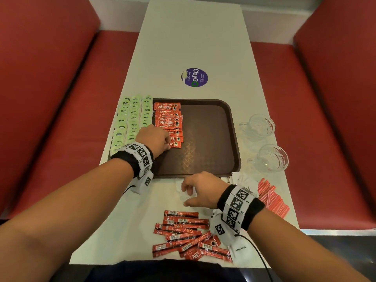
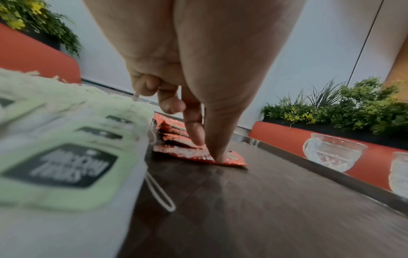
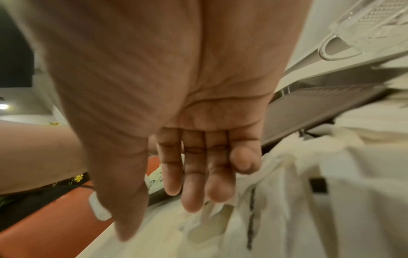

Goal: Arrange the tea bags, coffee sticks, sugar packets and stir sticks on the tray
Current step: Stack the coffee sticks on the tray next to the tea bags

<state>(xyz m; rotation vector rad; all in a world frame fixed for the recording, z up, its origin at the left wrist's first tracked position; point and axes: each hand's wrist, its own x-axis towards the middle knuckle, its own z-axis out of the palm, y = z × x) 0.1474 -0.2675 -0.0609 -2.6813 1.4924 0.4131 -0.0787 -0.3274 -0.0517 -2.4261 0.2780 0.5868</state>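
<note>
tray [image 1: 205,102]: left edge hidden under tea bags [image 1: 130,121]; near-left corner behind left wrist band.
coffee row [image 1: 168,121]: nearest sticks partly under left hand [image 1: 154,139]; count not readable.
left hand, wrist view [image 2: 198,97]: palm fills top, cut by frame; thumb and one finger down on nearest stick [image 2: 198,155]; other fingers tucked.
tea bags, wrist view [image 2: 55,157]: blurred, label unreadable, cut at left and bottom.
right hand [image 1: 201,192]: fingertips over white packets [image 1: 183,190]; contact unclear.
packets, wrist view [image 3: 287,192]: smeared, print illegible.
right hand, wrist view [image 3: 187,165]: motion-blurred.
cup [image 2: 399,174]: cut by right edge.
stir sticks [image 1: 270,196]: too small to count.
</note>
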